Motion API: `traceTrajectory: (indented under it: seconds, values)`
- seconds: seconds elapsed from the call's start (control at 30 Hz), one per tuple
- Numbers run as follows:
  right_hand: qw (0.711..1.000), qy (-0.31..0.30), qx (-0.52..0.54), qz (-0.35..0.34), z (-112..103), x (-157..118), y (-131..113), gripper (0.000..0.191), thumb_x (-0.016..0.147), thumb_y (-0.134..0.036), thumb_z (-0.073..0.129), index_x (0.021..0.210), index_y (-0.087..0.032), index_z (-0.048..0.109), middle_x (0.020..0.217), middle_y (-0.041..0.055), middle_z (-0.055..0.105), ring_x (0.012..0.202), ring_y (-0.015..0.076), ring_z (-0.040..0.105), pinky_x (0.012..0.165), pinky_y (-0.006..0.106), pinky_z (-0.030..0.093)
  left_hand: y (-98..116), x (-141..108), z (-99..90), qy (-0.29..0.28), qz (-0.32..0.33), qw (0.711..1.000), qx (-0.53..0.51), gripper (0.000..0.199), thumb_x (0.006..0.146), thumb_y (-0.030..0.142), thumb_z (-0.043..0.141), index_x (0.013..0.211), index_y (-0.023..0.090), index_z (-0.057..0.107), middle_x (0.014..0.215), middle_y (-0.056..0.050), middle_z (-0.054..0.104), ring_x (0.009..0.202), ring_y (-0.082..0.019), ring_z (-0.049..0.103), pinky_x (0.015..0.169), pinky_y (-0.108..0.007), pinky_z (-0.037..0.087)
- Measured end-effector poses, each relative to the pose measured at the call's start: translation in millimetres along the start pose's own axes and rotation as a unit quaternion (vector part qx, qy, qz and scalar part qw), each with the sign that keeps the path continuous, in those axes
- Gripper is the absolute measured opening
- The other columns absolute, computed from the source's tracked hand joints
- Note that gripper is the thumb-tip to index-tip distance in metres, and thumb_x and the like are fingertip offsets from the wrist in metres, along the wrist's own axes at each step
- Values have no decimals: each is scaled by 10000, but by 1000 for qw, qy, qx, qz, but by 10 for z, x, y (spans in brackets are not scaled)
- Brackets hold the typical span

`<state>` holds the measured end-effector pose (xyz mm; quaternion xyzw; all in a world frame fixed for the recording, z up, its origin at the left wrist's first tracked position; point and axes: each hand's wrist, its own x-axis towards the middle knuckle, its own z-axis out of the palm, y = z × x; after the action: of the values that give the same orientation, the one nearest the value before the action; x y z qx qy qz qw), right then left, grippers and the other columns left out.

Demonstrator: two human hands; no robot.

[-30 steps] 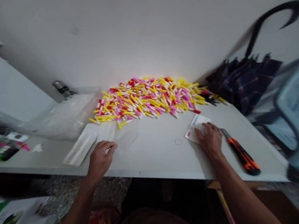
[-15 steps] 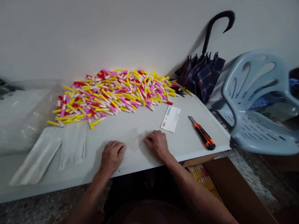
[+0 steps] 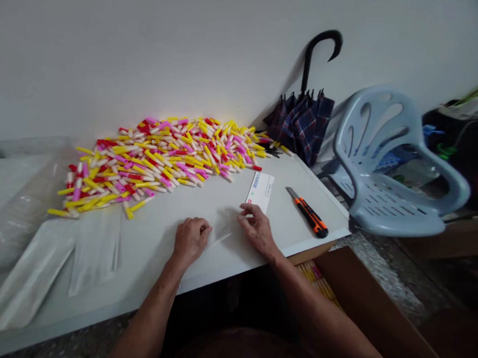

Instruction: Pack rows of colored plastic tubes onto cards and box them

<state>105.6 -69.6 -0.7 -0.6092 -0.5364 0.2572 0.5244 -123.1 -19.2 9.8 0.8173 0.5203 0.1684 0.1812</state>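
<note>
A thin clear plastic bag [image 3: 222,233] spans the gap between my hands above the white table, hard to see against it. My left hand [image 3: 191,240] is closed at the bag's left end. My right hand [image 3: 259,233] is at its other end, fingers bent and somewhat apart, near the bag but not visibly gripping it. Just beyond the right hand lies a white printed card [image 3: 264,191], its lower corner hidden by my fingers. A big heap of small plastic tubes [image 3: 159,160] with yellow, pink, red and whitish parts spreads along the wall.
Stacks of clear bags [image 3: 32,270] lie at left beside a large plastic sack [image 3: 15,200]. An orange-black utility knife [image 3: 310,213], blade out, rests at right. A plaid umbrella [image 3: 300,123] leans on the wall near a grey-blue chair [image 3: 399,189]. Below is an open carton [image 3: 360,279].
My right hand has raised and loosened its fingers. The left hand has turned slightly, with the clear bag still at it. The view has shifted a little to the right.
</note>
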Motion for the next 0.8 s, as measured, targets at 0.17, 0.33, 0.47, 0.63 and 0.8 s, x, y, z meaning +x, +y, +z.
traceTrajectory:
  seconds: [0.17,0.33,0.47,0.63,0.8]
  values:
    - [973,-46,-226,15,-746,1030,122,627,840,-406,777,1388,-166,589,1390,193,619,1250,340,590,1021,475,503,-6,-138,132,92,26,995,-5,189,977,297,549,859,236,683,886,-31,740,904,-255,634,847,-397,421]
    - [851,-232,-451,139,-962,1807,177,1010,621,-562,951,1448,-142,552,1523,243,493,1400,436,450,1100,507,434,8,-203,231,119,41,992,8,165,981,309,568,936,234,708,907,-31,750,903,-254,642,868,-424,420]
    - [828,-228,-490,150,-893,1895,241,949,554,-655,948,1289,-151,622,1384,198,592,1285,398,541,1038,474,474,39,-158,171,82,32,996,21,212,952,372,639,1092,274,764,973,-38,767,956,-278,647,869,-435,426]
    - [888,-116,-411,172,-964,1735,250,782,613,-496,955,1211,-151,589,1147,133,695,972,280,663,758,346,539,151,-2,16,2,-33,999,1,160,908,258,639,835,288,778,918,-21,768,965,-288,651,809,-413,417]
    - [953,-82,-240,168,-1191,1411,112,620,710,-322,879,1230,-162,582,914,58,723,652,176,639,549,275,492,240,31,-2,-2,-42,999,21,146,894,230,653,793,265,753,886,-30,774,927,-294,650,784,-406,405]
